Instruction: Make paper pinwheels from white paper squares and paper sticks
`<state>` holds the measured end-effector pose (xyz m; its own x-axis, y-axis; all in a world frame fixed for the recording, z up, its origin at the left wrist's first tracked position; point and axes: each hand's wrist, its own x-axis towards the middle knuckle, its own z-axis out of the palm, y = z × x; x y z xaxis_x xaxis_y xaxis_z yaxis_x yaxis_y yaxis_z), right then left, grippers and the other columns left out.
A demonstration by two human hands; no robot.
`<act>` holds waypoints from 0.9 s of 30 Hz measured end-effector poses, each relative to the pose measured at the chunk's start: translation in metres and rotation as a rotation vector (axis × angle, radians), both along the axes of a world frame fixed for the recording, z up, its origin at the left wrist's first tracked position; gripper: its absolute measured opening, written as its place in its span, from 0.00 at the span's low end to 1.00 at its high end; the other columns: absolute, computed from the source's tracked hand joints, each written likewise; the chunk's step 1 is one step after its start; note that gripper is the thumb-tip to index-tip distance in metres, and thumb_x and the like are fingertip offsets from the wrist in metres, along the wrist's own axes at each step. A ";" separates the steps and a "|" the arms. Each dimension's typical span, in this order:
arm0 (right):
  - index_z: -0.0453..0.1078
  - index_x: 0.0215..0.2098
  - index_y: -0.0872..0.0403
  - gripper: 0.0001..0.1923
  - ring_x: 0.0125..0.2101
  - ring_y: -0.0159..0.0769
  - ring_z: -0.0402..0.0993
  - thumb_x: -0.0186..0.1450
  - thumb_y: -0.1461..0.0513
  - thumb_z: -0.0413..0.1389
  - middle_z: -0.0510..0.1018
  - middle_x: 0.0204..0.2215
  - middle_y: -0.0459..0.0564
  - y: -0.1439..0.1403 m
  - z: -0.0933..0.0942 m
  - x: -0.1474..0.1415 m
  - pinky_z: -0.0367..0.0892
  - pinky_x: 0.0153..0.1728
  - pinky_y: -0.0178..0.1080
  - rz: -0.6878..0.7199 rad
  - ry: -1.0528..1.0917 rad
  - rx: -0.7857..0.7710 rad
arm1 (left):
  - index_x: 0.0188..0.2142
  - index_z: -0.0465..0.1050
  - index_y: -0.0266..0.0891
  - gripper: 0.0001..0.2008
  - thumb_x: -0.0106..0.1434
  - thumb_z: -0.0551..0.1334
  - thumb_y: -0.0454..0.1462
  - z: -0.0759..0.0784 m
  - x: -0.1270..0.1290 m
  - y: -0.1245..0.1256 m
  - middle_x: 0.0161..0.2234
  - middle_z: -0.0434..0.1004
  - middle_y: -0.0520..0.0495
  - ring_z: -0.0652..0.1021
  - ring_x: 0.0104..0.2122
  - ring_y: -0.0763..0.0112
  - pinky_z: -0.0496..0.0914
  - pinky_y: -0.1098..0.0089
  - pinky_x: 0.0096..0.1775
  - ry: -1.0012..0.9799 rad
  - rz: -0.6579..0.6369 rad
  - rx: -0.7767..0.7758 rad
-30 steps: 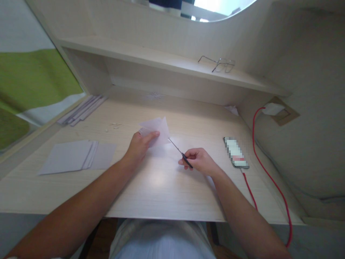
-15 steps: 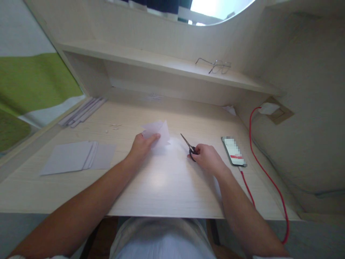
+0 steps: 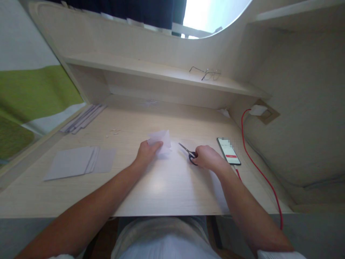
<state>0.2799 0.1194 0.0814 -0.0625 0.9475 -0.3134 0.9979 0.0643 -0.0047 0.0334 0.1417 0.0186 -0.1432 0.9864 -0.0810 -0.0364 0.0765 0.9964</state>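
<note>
The right hand has drawn the scissors away from the paper and brought them down to the desk — a second ago the blades were at the paper's right edge, and now they lie low just right of centre, tips pointing up-left with a clear gap to the sheet. The blades look closed; the fingers curl over the black handles, though whether they grip them or only rest on them I cannot tell. The left hand keeps the folded paper pinched between thumb and fingers at the centre of the frame, its top edge lifted off the desk. So the cutting looks paused or finished, with the paper in hand alone. A stack of sheets lies at the left, a phone on a red cable just right of the right hand, and glasses on the shelf above.
</note>
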 end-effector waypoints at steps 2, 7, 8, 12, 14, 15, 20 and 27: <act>0.82 0.37 0.57 0.14 0.33 0.45 0.81 0.62 0.55 0.61 0.85 0.36 0.64 0.001 0.001 -0.001 0.59 0.27 0.38 0.012 -0.014 -0.009 | 0.30 0.80 0.34 0.15 0.49 0.72 0.43 0.000 0.000 0.001 0.29 0.81 0.43 0.77 0.27 0.65 0.71 0.67 0.31 0.004 0.001 0.002; 0.83 0.40 0.56 0.14 0.36 0.47 0.82 0.62 0.56 0.61 0.85 0.38 0.63 0.002 0.006 -0.003 0.62 0.29 0.37 0.025 -0.056 -0.006 | 0.30 0.80 0.35 0.14 0.47 0.72 0.43 -0.002 -0.002 0.001 0.29 0.81 0.43 0.77 0.28 0.62 0.72 0.65 0.32 0.022 0.002 0.005; 0.82 0.40 0.55 0.14 0.35 0.47 0.82 0.62 0.56 0.61 0.85 0.38 0.63 0.002 0.008 -0.004 0.63 0.29 0.37 0.026 -0.061 -0.005 | 0.31 0.80 0.35 0.15 0.47 0.72 0.43 -0.003 -0.002 0.001 0.29 0.81 0.43 0.77 0.29 0.62 0.72 0.65 0.33 0.025 -0.001 0.009; 0.83 0.39 0.56 0.14 0.35 0.47 0.83 0.60 0.56 0.64 0.85 0.37 0.63 0.003 0.014 -0.008 0.64 0.29 0.37 0.053 -0.072 -0.027 | 0.30 0.79 0.36 0.14 0.47 0.73 0.43 -0.001 -0.002 0.001 0.29 0.81 0.43 0.77 0.29 0.61 0.73 0.63 0.35 0.036 -0.022 0.018; 0.83 0.40 0.58 0.14 0.36 0.49 0.83 0.61 0.56 0.63 0.85 0.37 0.65 0.004 0.015 -0.010 0.65 0.30 0.38 0.070 -0.079 -0.030 | 0.29 0.79 0.36 0.14 0.47 0.73 0.43 0.002 -0.002 0.001 0.28 0.80 0.43 0.77 0.28 0.61 0.73 0.62 0.35 0.043 -0.027 0.015; 0.83 0.40 0.58 0.14 0.36 0.50 0.83 0.63 0.57 0.61 0.85 0.37 0.66 0.004 0.013 -0.012 0.66 0.31 0.38 0.072 -0.085 -0.024 | 0.29 0.79 0.36 0.14 0.47 0.72 0.44 0.003 -0.002 0.001 0.28 0.80 0.43 0.77 0.28 0.60 0.73 0.62 0.35 0.046 -0.029 0.013; 0.81 0.43 0.59 0.15 0.39 0.51 0.83 0.71 0.62 0.52 0.85 0.39 0.67 0.002 -0.004 -0.017 0.69 0.36 0.41 0.061 -0.111 0.066 | 0.28 0.78 0.38 0.14 0.45 0.73 0.44 0.007 -0.001 0.002 0.25 0.80 0.44 0.79 0.30 0.56 0.75 0.61 0.33 0.040 -0.031 0.009; 0.75 0.49 0.58 0.20 0.44 0.48 0.81 0.77 0.58 0.43 0.84 0.45 0.63 -0.007 -0.028 -0.017 0.67 0.41 0.41 0.026 -0.092 0.266 | 0.29 0.78 0.38 0.16 0.44 0.74 0.44 0.009 -0.002 0.003 0.26 0.82 0.42 0.81 0.34 0.51 0.77 0.58 0.36 0.044 -0.017 0.007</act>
